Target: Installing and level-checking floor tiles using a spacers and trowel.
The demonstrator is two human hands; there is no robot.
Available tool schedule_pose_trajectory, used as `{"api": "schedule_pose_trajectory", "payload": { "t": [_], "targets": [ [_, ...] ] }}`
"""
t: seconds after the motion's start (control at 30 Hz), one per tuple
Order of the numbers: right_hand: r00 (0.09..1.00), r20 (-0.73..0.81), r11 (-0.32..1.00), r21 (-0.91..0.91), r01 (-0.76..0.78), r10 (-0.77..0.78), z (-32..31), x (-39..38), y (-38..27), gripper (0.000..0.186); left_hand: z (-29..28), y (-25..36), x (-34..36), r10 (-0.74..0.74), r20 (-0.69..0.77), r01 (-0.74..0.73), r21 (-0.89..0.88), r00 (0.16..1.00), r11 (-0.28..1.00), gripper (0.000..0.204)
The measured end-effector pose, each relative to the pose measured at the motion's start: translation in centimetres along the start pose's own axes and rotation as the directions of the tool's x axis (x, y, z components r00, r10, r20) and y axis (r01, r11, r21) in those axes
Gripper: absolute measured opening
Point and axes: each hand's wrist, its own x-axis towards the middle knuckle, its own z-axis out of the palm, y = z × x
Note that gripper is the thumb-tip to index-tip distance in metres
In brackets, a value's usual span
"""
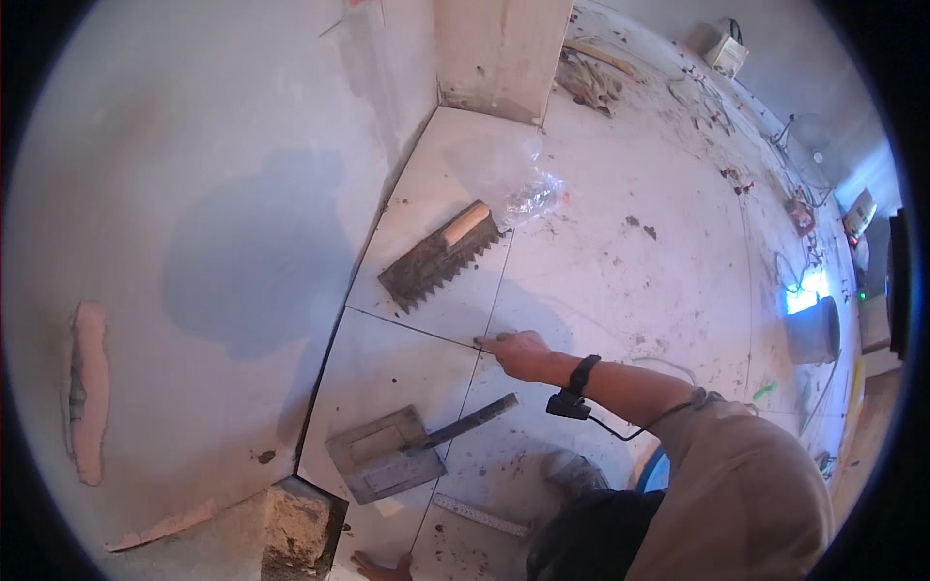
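Note:
My right hand [523, 354] reaches over the white floor tiles [417, 363], its fingers closed at the crossing of two joints. A small dark tip shows at the fingertips, too small to name. At the bottom edge my left hand [385, 567] rests on the floor with its fingers apart, partly cut off by the picture's edge. Between the hands lies a grey flat trowel [387, 453] with a long handle. Beyond my right hand is a dirty notched trowel [436, 259] with a wooden grip, its teeth facing right.
A crumpled clear plastic bag [531, 197] lies beside the notched trowel. A white ruler-like strip [480, 515] is near my knee. The wall [242, 145] runs along the left, with a rough hole [298, 528] at its foot. A bucket [814, 331] stands at right.

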Motion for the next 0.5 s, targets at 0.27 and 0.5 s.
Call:
{"api": "schedule_pose_trajectory", "payload": {
  "t": [0.27,0.5],
  "targets": [
    [0.886,0.458,0.933,-0.282,0.222,-0.072,-4.7,0.6,-0.4,0.058,0.4,-0.6,0.2,0.043,-0.039,-0.043,0.009,0.998,0.999,0.115],
    [0.946,0.322,0.977,-0.188,0.104,-0.038,-5.6,1.8,1.1,0.055,0.7,-0.6,0.4,0.021,-0.024,-0.021,-0.023,0.999,0.999,0.117]
  ]
}}
